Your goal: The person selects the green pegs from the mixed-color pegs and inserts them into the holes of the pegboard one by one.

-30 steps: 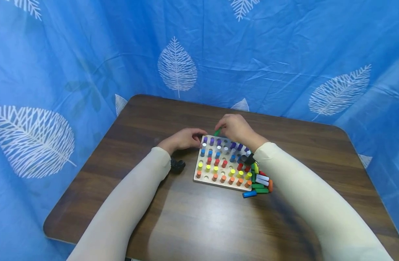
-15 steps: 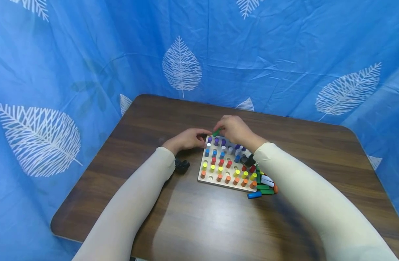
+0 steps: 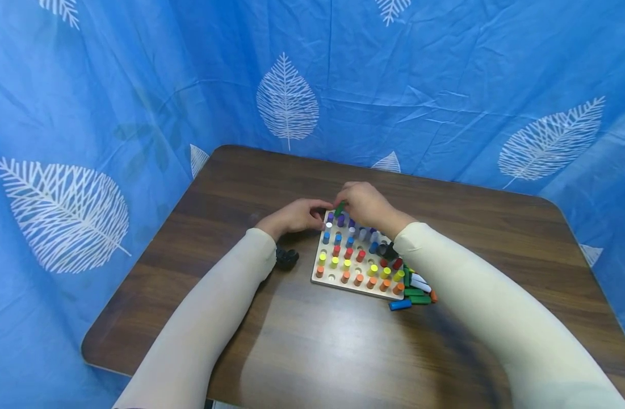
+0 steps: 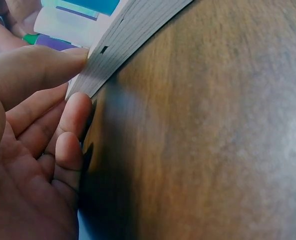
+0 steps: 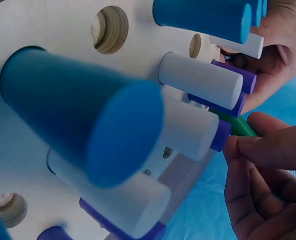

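A light wooden pegboard (image 3: pixel 339 282) lies on the table, with rows of orange, yellow, red, blue, white and purple pegs standing in it. At its far-left corner my left hand (image 3: pixel 297 216) grips the edge; in the left wrist view the thumb (image 4: pixel 63 62) lies against the upper edge, with fingers below. My right hand (image 3: pixel 365 203) pinches a green peg (image 3: pixel 340 209) between thumb and fingertips, at the far edge beside the purple pegs. In the right wrist view the green peg (image 5: pixel 242 125) is partly hidden behind white and purple pegs; I cannot tell whether its lower end is in a hole.
Loose pegs lie along the board's right side: green (image 3: pixel 418 300), blue (image 3: pixel 400 305), white (image 3: pixel 420 285) and orange (image 3: pixel 433 296), partly behind the right sleeve. Several holes show between the pegs. A blue leaf-patterned curtain (image 3: pixel 363 96) hangs behind the brown table (image 3: pixel 302 352).
My right hand has shifted slightly left along the far edge with the green peg, which now stands more upright. The left hand stays on the corner. The head view has shifted a little.
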Tool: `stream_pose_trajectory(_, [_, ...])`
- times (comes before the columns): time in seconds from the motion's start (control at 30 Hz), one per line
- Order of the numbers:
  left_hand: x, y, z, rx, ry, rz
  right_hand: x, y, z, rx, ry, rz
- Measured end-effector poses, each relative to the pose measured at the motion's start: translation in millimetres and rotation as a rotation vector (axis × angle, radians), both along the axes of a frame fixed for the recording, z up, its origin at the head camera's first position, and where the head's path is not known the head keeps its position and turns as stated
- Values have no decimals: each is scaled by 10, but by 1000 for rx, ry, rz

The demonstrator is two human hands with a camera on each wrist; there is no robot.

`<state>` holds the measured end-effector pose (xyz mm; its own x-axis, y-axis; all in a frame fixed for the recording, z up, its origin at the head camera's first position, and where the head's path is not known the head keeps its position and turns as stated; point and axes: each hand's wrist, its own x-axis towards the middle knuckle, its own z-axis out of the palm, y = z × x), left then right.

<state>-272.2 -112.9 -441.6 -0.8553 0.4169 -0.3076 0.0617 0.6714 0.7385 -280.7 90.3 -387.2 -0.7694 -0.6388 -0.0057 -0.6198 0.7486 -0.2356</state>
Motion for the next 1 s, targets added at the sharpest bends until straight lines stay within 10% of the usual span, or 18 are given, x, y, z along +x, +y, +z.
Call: stream_pose_trajectory(1.0, [-17,-13,-4,-22,30,2,11,-132,-30,57,62,124])
